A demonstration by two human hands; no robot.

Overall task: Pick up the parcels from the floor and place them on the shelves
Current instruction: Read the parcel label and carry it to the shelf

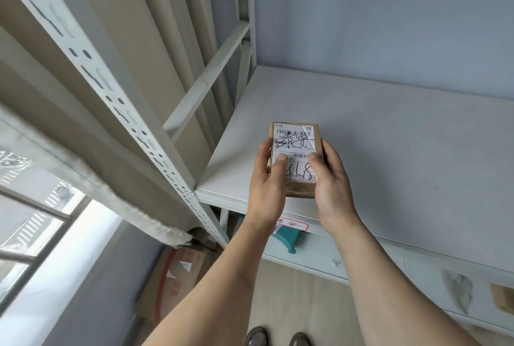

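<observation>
A small brown cardboard parcel (pixel 295 139) with a white barcode label and handwritten marks is held over the front left part of a white shelf board (pixel 389 151). My left hand (pixel 268 178) grips its left side, thumb on the label. My right hand (pixel 331 178) grips its right side, thumb on the label too. Whether the parcel's underside touches the board cannot be told.
A perforated white upright (pixel 116 100) and a diagonal brace (pixel 205 78) stand left of the shelf. A lower shelf (pixel 361 265) holds a teal item (pixel 288 238), a grey bag (pixel 457 292) and a brown parcel (pixel 503 298). Cardboard boxes (pixel 178 273) lie on the floor by a window.
</observation>
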